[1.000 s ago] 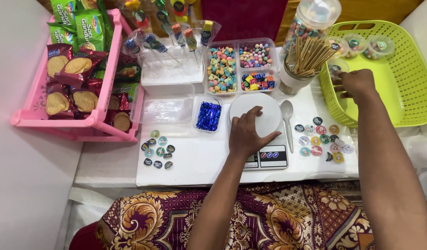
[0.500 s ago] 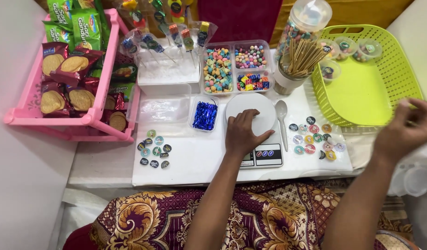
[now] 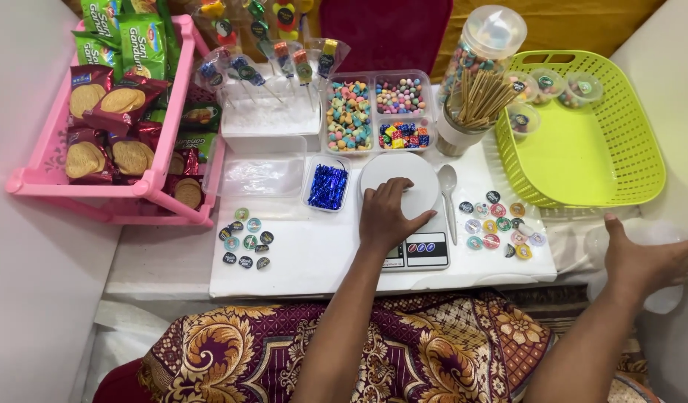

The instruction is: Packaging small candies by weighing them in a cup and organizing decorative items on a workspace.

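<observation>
Head view: the left hand [image 3: 385, 216] is laid flat, fingers spread, gripping nothing, on the kitchen scale [image 3: 405, 195], seemingly steadying it; the right hand [image 3: 642, 261] is held open beside clear lidded cups [image 3: 649, 254].

R hand [image 3: 646, 257] off green basket [image 3: 582, 149], now low right, open.

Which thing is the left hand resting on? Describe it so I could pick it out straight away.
Start at the white board in front of the person, between the pink rack and the green basket. At its middle sits a small kitchen scale, and the left hand lies on it. It is the only thing with a round white platform and a dark button panel.
</observation>
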